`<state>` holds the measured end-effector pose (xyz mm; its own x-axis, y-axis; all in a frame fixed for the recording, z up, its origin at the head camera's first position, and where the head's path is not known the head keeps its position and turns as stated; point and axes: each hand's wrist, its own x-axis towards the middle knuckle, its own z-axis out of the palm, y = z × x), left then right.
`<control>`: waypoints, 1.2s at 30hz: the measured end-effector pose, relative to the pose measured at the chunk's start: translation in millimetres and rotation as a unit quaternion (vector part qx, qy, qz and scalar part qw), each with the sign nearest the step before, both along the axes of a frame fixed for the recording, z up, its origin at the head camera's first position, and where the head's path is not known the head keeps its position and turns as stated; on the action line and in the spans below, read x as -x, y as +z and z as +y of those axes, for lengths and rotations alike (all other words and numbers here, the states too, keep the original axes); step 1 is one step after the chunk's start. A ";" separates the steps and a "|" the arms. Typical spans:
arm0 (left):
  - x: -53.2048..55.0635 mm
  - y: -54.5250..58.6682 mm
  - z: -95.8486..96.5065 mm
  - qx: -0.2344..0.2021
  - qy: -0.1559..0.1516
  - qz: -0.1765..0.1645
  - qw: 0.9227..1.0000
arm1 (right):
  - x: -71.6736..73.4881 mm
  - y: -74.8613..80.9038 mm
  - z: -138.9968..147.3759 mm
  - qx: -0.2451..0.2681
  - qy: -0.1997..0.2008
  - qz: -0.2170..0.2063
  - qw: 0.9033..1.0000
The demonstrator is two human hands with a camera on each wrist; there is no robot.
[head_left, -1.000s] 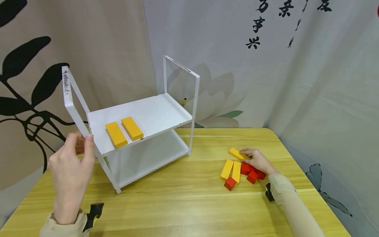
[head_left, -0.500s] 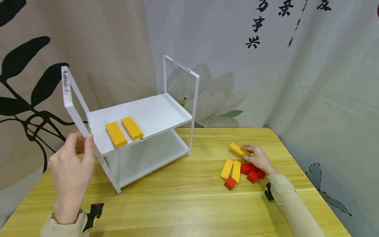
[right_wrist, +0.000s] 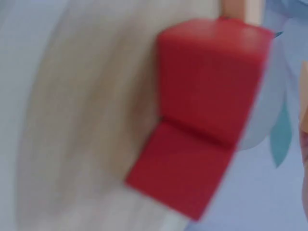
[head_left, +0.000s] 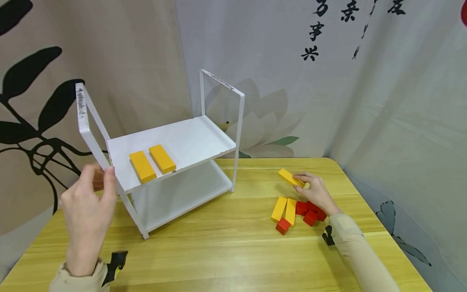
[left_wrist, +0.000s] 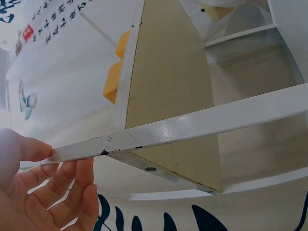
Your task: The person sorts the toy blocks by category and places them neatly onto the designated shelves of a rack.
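My left hand (head_left: pixel 89 207) pinches the front left upright of a white two-tier rack (head_left: pixel 193 132); thumb and fingers around this bar (left_wrist: pixel 79 148) show in the left wrist view. On the upper shelf lie two yellow blocks (head_left: pixel 142 166), side by side near its front left. Over at the right, my right hand (head_left: pixel 316 191) holds another yellow block (head_left: pixel 287 177) between thumb and fingers, just above the table. In front of it lie two more yellow blocks (head_left: pixel 279 208) and several red blocks (head_left: pixel 311 217). Red blocks (right_wrist: pixel 209 82) fill the blurred right wrist view.
The wooden table (head_left: pixel 219 251) carries the rack at left and the loose blocks at right. A single red block (head_left: pixel 282 226) touches the near ends of the yellow pair. Printed curtains (head_left: pixel 270 44) hang behind the table and along its right side.
My right hand has taken the yellow block from beside the red ones and raised it slightly, away from me. The left hand stays on the rack.
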<state>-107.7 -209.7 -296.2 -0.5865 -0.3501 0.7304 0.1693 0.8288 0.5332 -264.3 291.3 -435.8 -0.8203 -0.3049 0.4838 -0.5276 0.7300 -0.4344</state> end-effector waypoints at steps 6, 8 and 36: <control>0.2 0.4 -0.4 0.003 0.000 0.002 1.000 | -6.6 21.6 -20.7 0.026 0.037 0.098 0.994; 0.5 -0.1 -0.9 0.003 0.000 0.002 1.000 | -9.2 28.9 -27.9 0.038 0.053 0.121 0.990; 0.4 -0.2 -0.9 0.003 -0.002 0.008 1.000 | -28.9 100.1 -148.6 0.112 0.159 0.220 0.956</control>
<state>-108.1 -210.6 -296.4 -0.5760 -0.3434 0.7418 0.1823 0.8307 0.5260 -235.4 142.7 -335.7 -0.4065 -0.3531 0.8427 -0.8745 0.4175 -0.2469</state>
